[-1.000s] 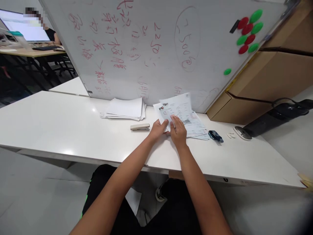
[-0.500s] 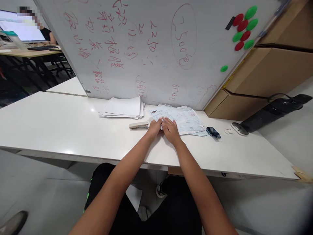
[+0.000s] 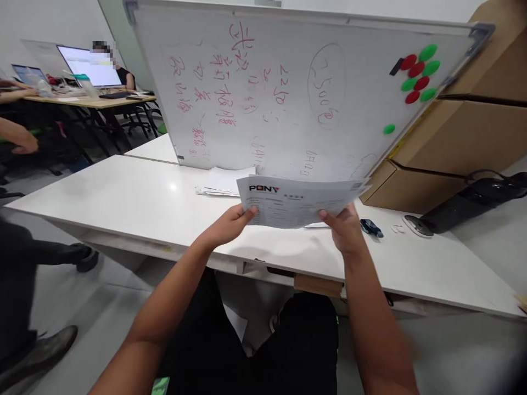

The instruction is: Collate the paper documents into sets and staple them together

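Observation:
A printed paper form (image 3: 288, 204) headed "PONY" is lifted and tilted above the white desk (image 3: 164, 203). More sheets seem to lie behind it, though I cannot tell how many. My left hand (image 3: 230, 224) pinches its left edge, thumb in front. At the right end my right hand (image 3: 343, 227) grips it the same way, fingers hidden behind. Part of a sheet (image 3: 317, 225) shows on the desk below. Behind and to the left lies a stack of white paper (image 3: 218, 181). The stapler is out of sight.
A whiteboard (image 3: 288, 99) with red writing and magnets stands along the back. To the right are cardboard boxes (image 3: 457, 137), a dark watch-like item (image 3: 371, 227), a computer mouse (image 3: 418, 225) and a black bottle (image 3: 473, 197). A person (image 3: 16, 274) is at the left; another sits behind a monitor (image 3: 90, 66).
Both hands have come apart and raised the paper form off the desk, holding it by its two ends. The view has shifted, and a person has appeared at the left.

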Demonstrator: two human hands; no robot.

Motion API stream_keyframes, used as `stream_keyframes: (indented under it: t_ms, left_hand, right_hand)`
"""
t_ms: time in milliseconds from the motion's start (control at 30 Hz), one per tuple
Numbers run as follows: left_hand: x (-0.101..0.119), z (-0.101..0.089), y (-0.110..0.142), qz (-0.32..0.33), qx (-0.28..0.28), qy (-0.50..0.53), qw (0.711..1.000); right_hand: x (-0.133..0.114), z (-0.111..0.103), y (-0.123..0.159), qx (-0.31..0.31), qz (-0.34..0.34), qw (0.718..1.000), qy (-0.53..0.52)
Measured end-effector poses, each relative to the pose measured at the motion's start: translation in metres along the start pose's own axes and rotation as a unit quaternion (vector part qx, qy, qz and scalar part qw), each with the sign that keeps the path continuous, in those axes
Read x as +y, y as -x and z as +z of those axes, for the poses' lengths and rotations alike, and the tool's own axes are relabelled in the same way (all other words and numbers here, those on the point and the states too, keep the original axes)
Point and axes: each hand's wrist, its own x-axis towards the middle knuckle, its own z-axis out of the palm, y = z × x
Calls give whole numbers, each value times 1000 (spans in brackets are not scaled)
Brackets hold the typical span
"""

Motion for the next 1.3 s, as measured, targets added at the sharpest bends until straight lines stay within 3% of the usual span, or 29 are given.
stream_keyframes:
  t_ms: [133,267,333,467,700,833,900,1067,1300]
  left_hand:
    - [-28,-26,8,-22,39,-53,998]
    - [-49,-40,19,-45,77,-80,993]
    - [-52,-45,22,-39,96,-67,992]
    - [-53,-47,20,-24,122,-38,992]
    - [-56,-26,27,-6,143,-10,990]
    - [-50,-18,20,47,151,-23,987]
    - [-53,-16,14,52,154,-18,986]
    - [-79,-8,22,-20,111,-29,993]
    - [-88,-5,28,13,135,-83,987]
  right_hand:
    - [30,23,20,-66,165,983,-53]
    - [41,48,27,-138,241,959,-63]
    - [37,55,23,-151,241,956,-70]
    - [33,68,21,-122,225,963,-81]
    - [38,84,51,-43,207,977,-5]
    - [19,80,45,1,132,990,42]
    - [16,78,43,6,128,990,63]
    - [42,74,63,-14,166,976,138]
    - [52,55,64,-39,92,977,186]
